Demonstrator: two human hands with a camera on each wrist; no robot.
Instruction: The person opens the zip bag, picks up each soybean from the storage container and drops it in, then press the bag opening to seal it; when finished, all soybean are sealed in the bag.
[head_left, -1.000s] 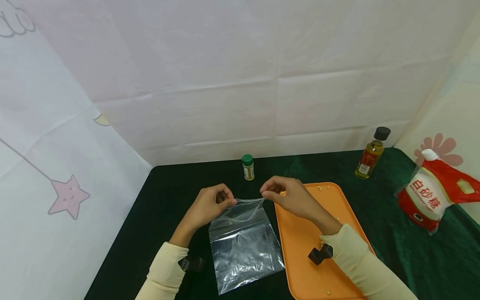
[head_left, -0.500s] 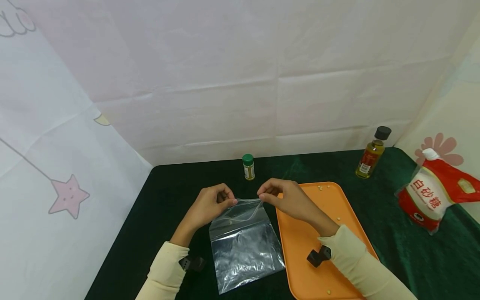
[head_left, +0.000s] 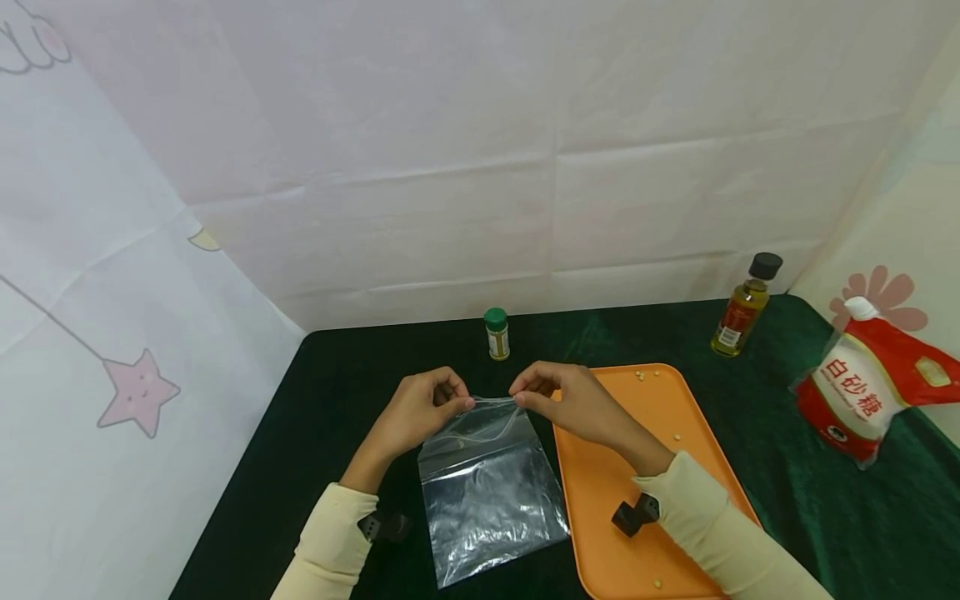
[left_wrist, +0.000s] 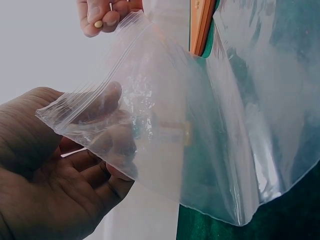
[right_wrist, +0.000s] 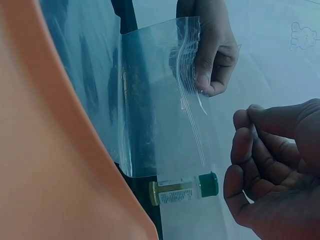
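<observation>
A clear zip-lock bag [head_left: 491,500] lies flat on the dark green cloth, with its mouth lifted at the far end. My left hand [head_left: 412,412] pinches the left part of that mouth between thumb and fingers; in the left wrist view the thumb shows through the plastic. At the mouth's right corner is my right hand [head_left: 573,404], thumb and index fingertips together. Between them sits a small pale-yellow bean [left_wrist: 98,23], seen in the left wrist view. It is hidden in the right wrist view, where the fingertips stand a little apart from the zip strip.
An orange tray [head_left: 600,517] with several scattered beans lies right of the bag, under my right forearm. A green-capped seasoning jar [head_left: 497,337] stands behind the bag. Farther right are an oil bottle [head_left: 738,321] and a red-and-white sugar pouch [head_left: 851,392].
My right hand has moved a short way left and slightly nearer, over the right corner of the bag's mouth. The left hand and the bag stay almost where they were.
</observation>
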